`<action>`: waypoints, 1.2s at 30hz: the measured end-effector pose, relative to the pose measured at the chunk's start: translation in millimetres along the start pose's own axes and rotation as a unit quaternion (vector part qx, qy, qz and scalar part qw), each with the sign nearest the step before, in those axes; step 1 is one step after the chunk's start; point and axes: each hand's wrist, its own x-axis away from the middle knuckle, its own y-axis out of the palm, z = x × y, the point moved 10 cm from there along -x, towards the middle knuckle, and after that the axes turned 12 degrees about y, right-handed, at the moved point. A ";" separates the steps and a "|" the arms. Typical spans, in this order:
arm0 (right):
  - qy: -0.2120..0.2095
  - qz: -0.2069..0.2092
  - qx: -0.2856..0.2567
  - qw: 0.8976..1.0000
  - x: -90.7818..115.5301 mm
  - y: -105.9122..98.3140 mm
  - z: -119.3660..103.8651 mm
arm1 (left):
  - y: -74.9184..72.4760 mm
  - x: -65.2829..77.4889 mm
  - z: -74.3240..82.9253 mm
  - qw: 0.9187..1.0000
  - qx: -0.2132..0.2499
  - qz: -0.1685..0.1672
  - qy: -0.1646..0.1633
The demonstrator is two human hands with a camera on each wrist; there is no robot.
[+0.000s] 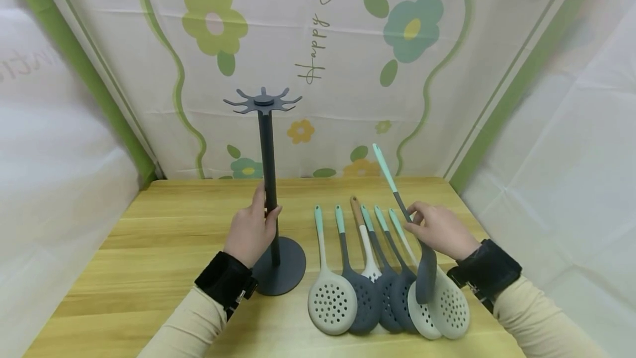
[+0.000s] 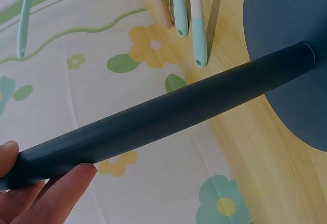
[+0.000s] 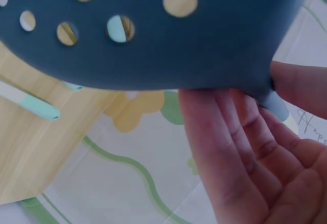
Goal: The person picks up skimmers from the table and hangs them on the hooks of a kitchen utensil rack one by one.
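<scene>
My left hand [image 1: 250,231] grips the dark pole of a utensil stand [image 1: 267,153], which is upright on a round base [image 1: 293,269] and topped by a ring of hooks. In the left wrist view the thumb and fingers lie around the pole [image 2: 153,117]. My right hand [image 1: 442,228] pinches a dark grey skimmer [image 1: 426,275] near where its neck meets the head. Its mint-tipped handle points up and away. Holes show in its head [image 3: 143,55] in the right wrist view. Below it lies a row of skimmers, with a light grey skimmer [image 1: 332,304] at the left end.
Several dark and pale skimmers overlap on the wooden table [image 1: 164,269]; one handle has a brown end [image 1: 355,210]. A flower-print cloth [image 1: 343,70] hangs behind the table's far edge, and white cloth hangs at both sides.
</scene>
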 end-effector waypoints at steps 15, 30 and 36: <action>-0.020 0.025 -0.012 0.999 0.2 -5.2 -8.0 | 1.9 1.4 -1.4 1.000 0.009 -0.010 -0.014; -0.043 0.052 -0.022 0.998 3.7 -8.7 -20.0 | 2.3 0.8 -2.2 1.000 0.004 -0.012 -0.017; -0.047 0.060 -0.031 0.997 3.4 -9.1 -22.9 | 1.9 0.7 -2.3 1.000 0.001 -0.009 -0.012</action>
